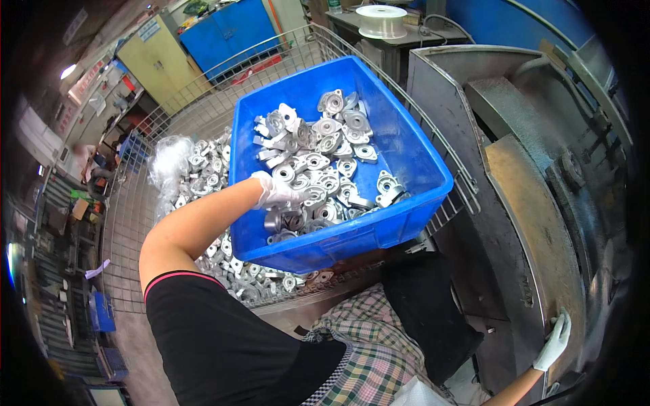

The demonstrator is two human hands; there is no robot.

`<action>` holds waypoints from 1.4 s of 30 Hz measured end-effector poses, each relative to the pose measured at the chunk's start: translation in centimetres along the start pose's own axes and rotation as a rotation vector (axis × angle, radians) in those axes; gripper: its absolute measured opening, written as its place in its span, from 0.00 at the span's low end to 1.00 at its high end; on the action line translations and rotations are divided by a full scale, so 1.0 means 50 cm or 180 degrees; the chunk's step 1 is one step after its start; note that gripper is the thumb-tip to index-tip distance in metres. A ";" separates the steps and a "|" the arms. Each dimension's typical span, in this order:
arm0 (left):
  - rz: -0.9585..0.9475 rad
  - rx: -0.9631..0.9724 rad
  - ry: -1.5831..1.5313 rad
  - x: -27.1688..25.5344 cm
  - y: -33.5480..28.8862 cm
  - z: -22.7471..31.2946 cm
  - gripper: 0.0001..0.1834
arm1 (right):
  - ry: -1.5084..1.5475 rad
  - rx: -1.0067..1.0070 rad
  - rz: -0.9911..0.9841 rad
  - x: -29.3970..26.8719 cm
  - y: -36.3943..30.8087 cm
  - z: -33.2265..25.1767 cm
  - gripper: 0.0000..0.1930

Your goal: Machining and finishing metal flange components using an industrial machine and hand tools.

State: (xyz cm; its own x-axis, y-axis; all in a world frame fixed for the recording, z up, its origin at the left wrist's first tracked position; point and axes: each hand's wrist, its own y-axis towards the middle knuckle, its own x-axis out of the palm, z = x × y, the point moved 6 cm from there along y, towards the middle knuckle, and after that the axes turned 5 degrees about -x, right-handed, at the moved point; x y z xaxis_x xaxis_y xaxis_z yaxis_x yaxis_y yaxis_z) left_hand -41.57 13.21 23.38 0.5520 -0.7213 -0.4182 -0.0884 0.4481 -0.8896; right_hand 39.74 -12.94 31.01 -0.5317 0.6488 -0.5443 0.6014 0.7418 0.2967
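Observation:
A blue plastic bin (342, 240) holds several silvery metal castings (328, 142), each with a round centre bore and flanged ears. My left hand (274, 192), in a white glove, reaches over the bin's left side. Its fingers are bent onto one casting among the pile, and the fingertips are partly hidden. Far off at the lower right, my white-gloved right hand (556, 342) lies flat on the edge of a grey metal machine housing (501, 223), fingers stretched out and holding nothing.
The bin rests on a wire mesh cage (132, 264) with more castings (254, 281) and clear plastic wrap (170, 162). A white spool (381, 21) sits on a bench behind. Yellow (162, 64) and blue cabinets (227, 37) stand at the back.

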 end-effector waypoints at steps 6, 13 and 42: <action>0.0797 0.0573 -0.1042 -0.081 0.001 0.068 0.43 | -0.0136 0.0292 -0.0115 -0.014 0.008 0.026 0.18; 0.3861 0.0589 0.0154 -0.306 -0.013 0.070 0.54 | -0.0047 0.0293 0.0021 -0.013 -0.004 0.024 0.18; 0.1869 -0.0247 0.0136 -0.136 0.151 0.028 0.52 | -0.0322 0.0078 0.0000 -0.006 -0.022 -0.022 0.18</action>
State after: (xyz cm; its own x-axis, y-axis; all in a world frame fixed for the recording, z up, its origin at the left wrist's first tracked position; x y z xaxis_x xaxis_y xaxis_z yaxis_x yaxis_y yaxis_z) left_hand -44.83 22.21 19.75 0.3587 -0.3858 -0.8500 -0.4301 0.7399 -0.5173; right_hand 38.59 -13.75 31.72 -0.4695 0.6275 -0.6211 0.6164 0.7366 0.2783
